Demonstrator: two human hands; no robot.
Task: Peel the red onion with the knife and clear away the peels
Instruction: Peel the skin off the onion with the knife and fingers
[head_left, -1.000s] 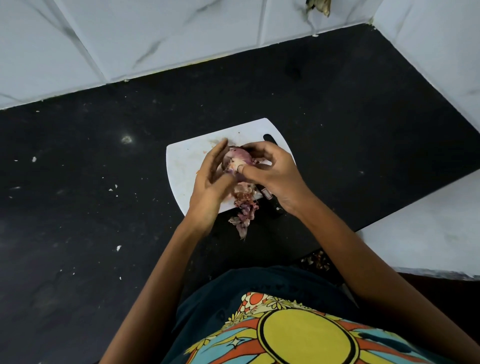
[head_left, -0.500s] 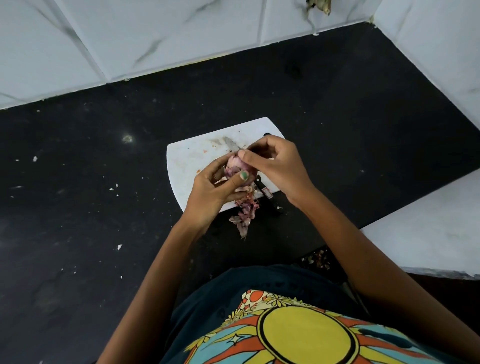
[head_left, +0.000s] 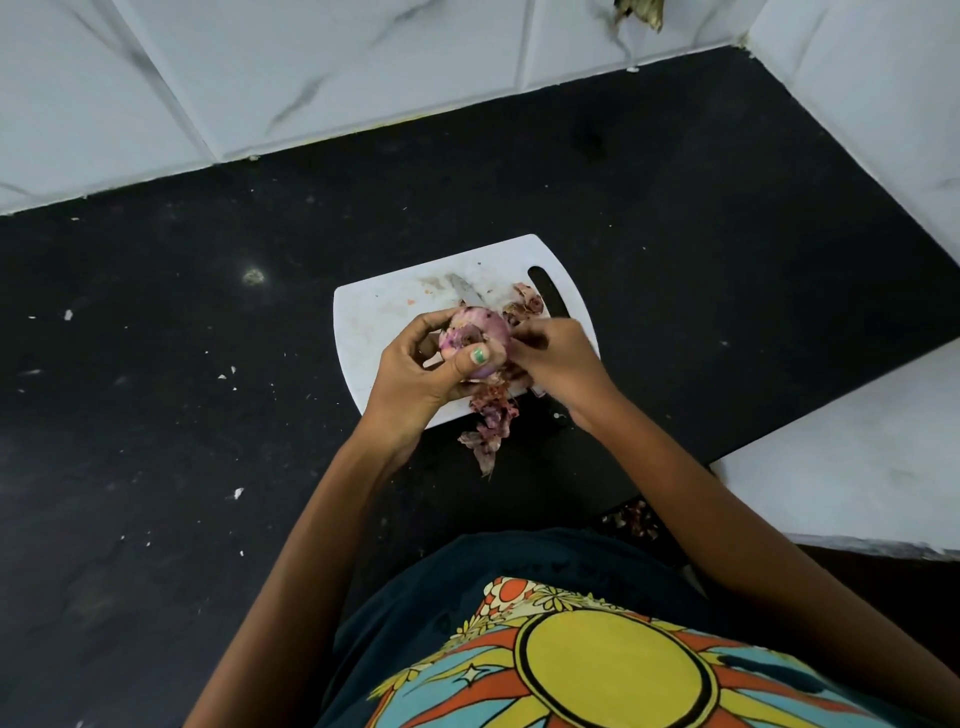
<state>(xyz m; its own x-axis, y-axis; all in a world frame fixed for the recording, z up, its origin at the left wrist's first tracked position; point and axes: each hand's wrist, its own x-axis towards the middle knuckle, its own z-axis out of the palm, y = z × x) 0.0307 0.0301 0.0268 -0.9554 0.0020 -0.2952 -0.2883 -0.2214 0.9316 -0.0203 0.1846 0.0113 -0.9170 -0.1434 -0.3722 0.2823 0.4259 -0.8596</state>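
Note:
My left hand (head_left: 415, 371) grips the partly peeled red onion (head_left: 475, 335) above the white cutting board (head_left: 379, 317), thumb pressed on its near side. Against the onion's right side, my right hand (head_left: 558, 364) has curled fingers that pinch at its skin. The knife lies on the board under my hands; its blade (head_left: 466, 294) pokes out beyond the onion and the handle is mostly hidden. A pile of peels (head_left: 491, 421) spills over the board's near edge onto the counter. More peels (head_left: 525, 304) lie by the board's handle slot.
The board sits on a black countertop (head_left: 208, 364) speckled with small scraps. White tiled walls (head_left: 337, 67) close the back and right sides. A white ledge (head_left: 857, 467) juts in at the right, with scraps (head_left: 634, 519) in the dark gap beside it.
My left hand has turned the onion and closed its thumb over the near side. My right hand has slid from the onion's top to its right side, uncovering peels by the slot.

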